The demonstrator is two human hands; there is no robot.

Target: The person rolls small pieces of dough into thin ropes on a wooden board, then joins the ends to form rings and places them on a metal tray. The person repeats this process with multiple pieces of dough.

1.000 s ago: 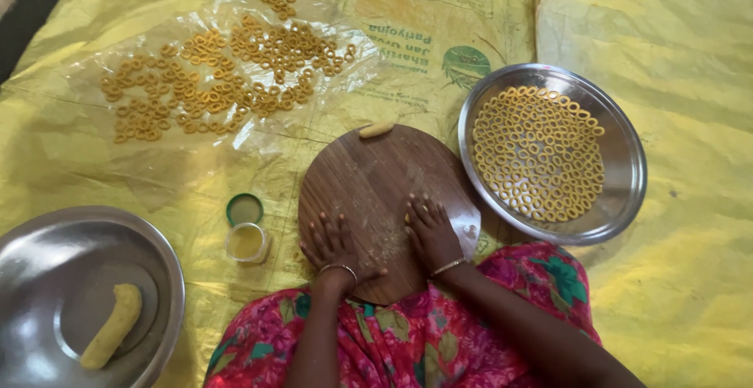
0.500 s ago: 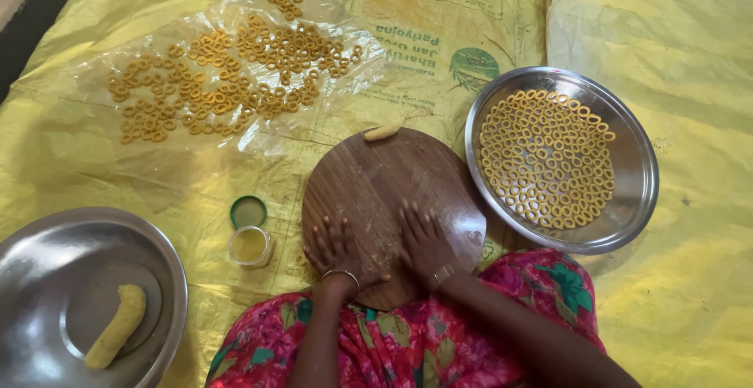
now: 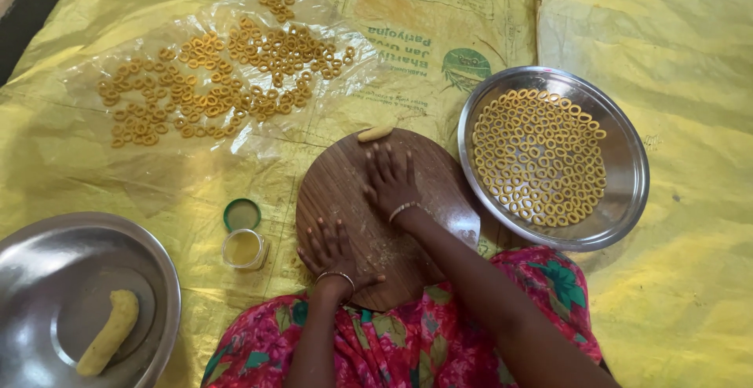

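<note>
A round wooden board [image 3: 439,192] lies on the yellow sheet in front of me. My left hand [image 3: 333,248] rests flat on its near left part, fingers spread. My right hand [image 3: 390,178] lies flat near the board's middle, fingers pointing away. Whether dough lies under either palm is hidden. A small piece of yellow dough [image 3: 375,133] sits at the board's far edge, just beyond my right fingertips.
A steel plate [image 3: 627,156] of small dough rings sits to the right. More rings [image 3: 220,82] lie on clear plastic at the far left. A small open jar [image 3: 244,248] and its green lid [image 3: 241,214] stand left of the board. A steel bowl [image 3: 47,255] holds a dough log [image 3: 108,331].
My right hand has slid forward from the board's near edge to its middle. The left hand has stayed near the board's near left edge.
</note>
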